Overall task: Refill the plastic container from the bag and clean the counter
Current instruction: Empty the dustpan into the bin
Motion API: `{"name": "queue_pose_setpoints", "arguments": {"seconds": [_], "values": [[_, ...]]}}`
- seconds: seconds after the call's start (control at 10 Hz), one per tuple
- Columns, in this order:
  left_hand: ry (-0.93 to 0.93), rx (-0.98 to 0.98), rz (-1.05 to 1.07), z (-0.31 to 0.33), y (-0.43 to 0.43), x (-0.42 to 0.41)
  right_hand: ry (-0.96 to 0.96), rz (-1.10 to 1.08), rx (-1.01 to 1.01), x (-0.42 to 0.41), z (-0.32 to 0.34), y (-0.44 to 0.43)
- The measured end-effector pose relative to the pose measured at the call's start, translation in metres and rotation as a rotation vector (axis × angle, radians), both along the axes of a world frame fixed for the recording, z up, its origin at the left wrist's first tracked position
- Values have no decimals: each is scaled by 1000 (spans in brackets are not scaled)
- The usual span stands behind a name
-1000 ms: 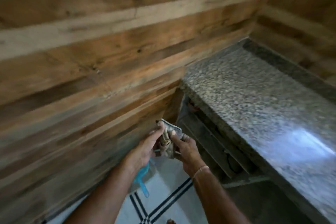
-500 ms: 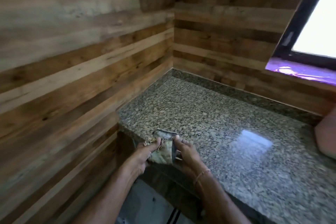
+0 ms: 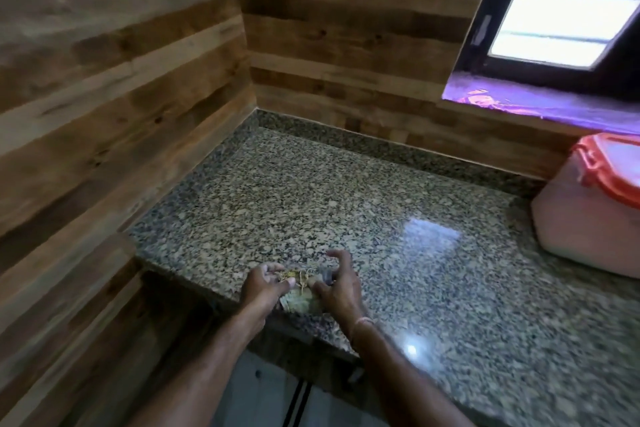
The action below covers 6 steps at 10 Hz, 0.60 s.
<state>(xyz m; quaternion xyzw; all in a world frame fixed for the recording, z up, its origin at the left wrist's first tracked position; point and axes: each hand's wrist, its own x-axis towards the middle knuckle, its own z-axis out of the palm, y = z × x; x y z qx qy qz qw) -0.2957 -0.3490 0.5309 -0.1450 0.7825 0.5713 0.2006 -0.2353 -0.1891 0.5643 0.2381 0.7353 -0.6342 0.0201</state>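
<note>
A lidded plastic container (image 3: 585,215) is seen at the far right of the counter (image 3: 311,204), below a window (image 3: 554,17). A frayed cloth (image 3: 298,302) is gripped at the counter's front edge by the left hand (image 3: 260,288) and the right hand (image 3: 341,288), fingers curled.

We can read no text, label, brand, number or sign. The small frayed grey-green bundle (image 3: 300,300) at the near edge of the speckled granite counter (image 3: 346,204) is too blurred for us to tell whether it bears any print. The pale pink plastic container with the orange lid (image 3: 585,218), at the counter's right end, shows us no legible marking.
</note>
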Motion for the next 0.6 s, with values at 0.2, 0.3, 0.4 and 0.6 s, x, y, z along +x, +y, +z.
{"name": "queue_pose_setpoints", "arguments": {"seconds": [0.2, 0.3, 0.4, 0.6], "values": [[119, -251, -113, -24, -1, -16, -96, 16, 215, -21, -39, -7], [229, -368, -204, -34, -5, -25, -142, 132, 544, -30, -64, -16], [280, -461, -340, -42, -9, -27, -144, 162, 661, -27, -76, -21], [419, -601, -388, -33, -11, -35, -107, 112, 631, -12, -54, 1]]}}
